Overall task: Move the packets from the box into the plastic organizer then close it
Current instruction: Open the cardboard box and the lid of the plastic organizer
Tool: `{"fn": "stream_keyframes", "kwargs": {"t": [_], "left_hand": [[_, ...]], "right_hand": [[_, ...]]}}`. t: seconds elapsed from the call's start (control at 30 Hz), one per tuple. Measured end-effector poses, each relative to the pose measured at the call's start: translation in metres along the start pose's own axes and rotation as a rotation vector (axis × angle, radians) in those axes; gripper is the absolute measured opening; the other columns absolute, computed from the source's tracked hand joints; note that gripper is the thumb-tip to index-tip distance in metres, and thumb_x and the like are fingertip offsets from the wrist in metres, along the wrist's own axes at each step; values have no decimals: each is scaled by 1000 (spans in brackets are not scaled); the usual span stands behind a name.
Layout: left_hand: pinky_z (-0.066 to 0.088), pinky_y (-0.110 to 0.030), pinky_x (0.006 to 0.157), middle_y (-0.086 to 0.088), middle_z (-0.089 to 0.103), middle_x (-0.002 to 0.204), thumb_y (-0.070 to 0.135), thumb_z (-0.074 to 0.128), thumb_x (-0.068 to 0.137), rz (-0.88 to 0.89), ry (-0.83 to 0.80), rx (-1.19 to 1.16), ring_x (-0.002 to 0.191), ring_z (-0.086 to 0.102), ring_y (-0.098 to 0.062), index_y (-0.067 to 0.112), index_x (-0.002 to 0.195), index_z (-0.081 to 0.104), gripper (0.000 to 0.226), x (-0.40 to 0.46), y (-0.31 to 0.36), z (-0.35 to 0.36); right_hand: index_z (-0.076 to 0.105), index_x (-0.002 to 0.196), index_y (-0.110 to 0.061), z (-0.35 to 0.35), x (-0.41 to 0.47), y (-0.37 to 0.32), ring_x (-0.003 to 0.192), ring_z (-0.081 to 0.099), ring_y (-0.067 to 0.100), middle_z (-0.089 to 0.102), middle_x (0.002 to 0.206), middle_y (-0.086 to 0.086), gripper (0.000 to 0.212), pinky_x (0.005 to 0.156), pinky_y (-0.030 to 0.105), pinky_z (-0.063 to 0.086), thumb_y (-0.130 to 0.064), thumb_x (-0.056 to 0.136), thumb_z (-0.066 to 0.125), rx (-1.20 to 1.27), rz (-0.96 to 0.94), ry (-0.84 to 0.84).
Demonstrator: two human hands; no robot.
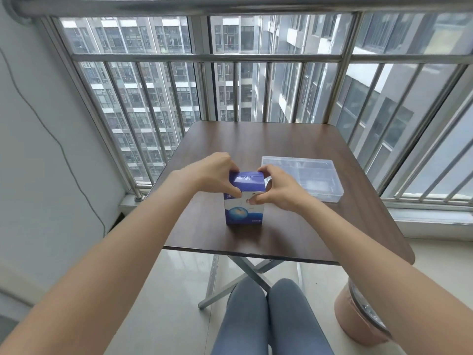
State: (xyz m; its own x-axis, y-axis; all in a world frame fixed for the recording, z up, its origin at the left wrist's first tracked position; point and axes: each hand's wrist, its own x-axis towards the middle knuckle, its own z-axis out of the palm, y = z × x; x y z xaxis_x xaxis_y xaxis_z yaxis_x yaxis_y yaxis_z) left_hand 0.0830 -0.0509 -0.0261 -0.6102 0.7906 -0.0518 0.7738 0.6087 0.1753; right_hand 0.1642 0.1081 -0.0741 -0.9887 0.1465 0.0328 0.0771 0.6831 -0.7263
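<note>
The box [244, 198] is standing upright near the front middle of the surface [281, 234], blue and white, with its top flap seemingly shut or only just starting to lift. Both hands are working at its upper end. The left hand [217, 172] is curling round the top left corner, thumb pressing on the front face and fingers wrapping over the far side. The right hand [277, 188] is gripping the top right corner the same way, thumb on the front, fingers curling at the top edge.

The organizer [302, 176] is lying flat just beside the box, to its right and a little further back, clear plastic with dividers faintly showing through. Whether its lid is on or off is hard to tell through the clear plastic.

No packets are showing anywhere, so they are presumably all inside the box. By that reckoning the task is sitting at its very start: opening the box looks like the step in hand, while every packet is waiting to be moved and the organizer closed afterwards.
</note>
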Motion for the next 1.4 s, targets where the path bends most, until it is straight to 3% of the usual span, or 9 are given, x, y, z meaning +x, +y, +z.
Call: {"fn": "stream_keyframes", "kwargs": {"t": [0.17,0.33,0.5,0.77,0.9,1.13,1.27,1.33,1.4], "left_hand": [[43,-37,62,-7,64,78,49,61,81,-22,-49,37,77,55,-25,11,86,70,39,7,1,-6],[35,-25,50,4,57,59,42,64,83,3,-35,35,56,48,-13,18,67,61,29,10,3,-10],[44,-31,57,-3,70,78,50,63,82,7,-16,32,74,61,-19,12,92,73,41,11,-5,-4],[48,-39,70,-9,63,83,59,53,82,41,65,166,81,58,-27,7,93,70,56,10,-5,7],[44,-32,72,-8,60,99,56,50,87,47,81,194,90,55,-25,8,110,65,55,6,-3,14],[30,-27,48,-3,44,63,44,46,92,119,-24,488,59,45,-26,7,93,64,41,5,19,1],[25,-21,34,-3,42,46,34,79,62,364,183,951,32,36,-18,11,61,66,26,-4,14,14],[23,-20,33,-5,49,49,25,62,78,376,211,897,33,44,-18,7,63,66,24,-3,1,29],[25,-22,34,-9,54,54,19,28,92,368,251,765,37,48,-23,2,70,63,45,-1,-3,40]], "right_hand": [[47,118,-11,-3,-2,-4,103,53,21,56,117,7,64,82,31,47,-16,65,84,12,9,-24],[48,117,-10,-5,-1,-4,102,54,20,56,117,6,64,78,29,46,-16,64,85,20,14,-40],[48,117,-10,-6,-2,-7,102,53,20,55,117,6,64,75,27,43,-16,65,84,4,25,-59],[47,120,-7,-3,-6,-4,100,54,16,56,119,7,68,80,28,47,-9,63,85,126,56,-26],[46,120,-8,-2,-5,-2,100,55,16,57,117,6,69,80,29,49,-11,63,85,132,76,-37],[48,120,-10,-4,-3,-3,104,55,19,57,119,5,66,78,27,44,-11,65,84,83,73,-48],[48,121,-9,-4,-4,-5,101,53,17,56,119,5,65,75,24,41,-9,65,83,92,71,-47],[48,121,-9,-4,-4,-5,98,52,15,56,117,4,65,74,24,40,-10,66,83,91,70,-53],[48,119,-9,-4,-4,-5,97,52,16,56,116,4,64,74,24,40,-10,66,83,88,70,-52]]}}
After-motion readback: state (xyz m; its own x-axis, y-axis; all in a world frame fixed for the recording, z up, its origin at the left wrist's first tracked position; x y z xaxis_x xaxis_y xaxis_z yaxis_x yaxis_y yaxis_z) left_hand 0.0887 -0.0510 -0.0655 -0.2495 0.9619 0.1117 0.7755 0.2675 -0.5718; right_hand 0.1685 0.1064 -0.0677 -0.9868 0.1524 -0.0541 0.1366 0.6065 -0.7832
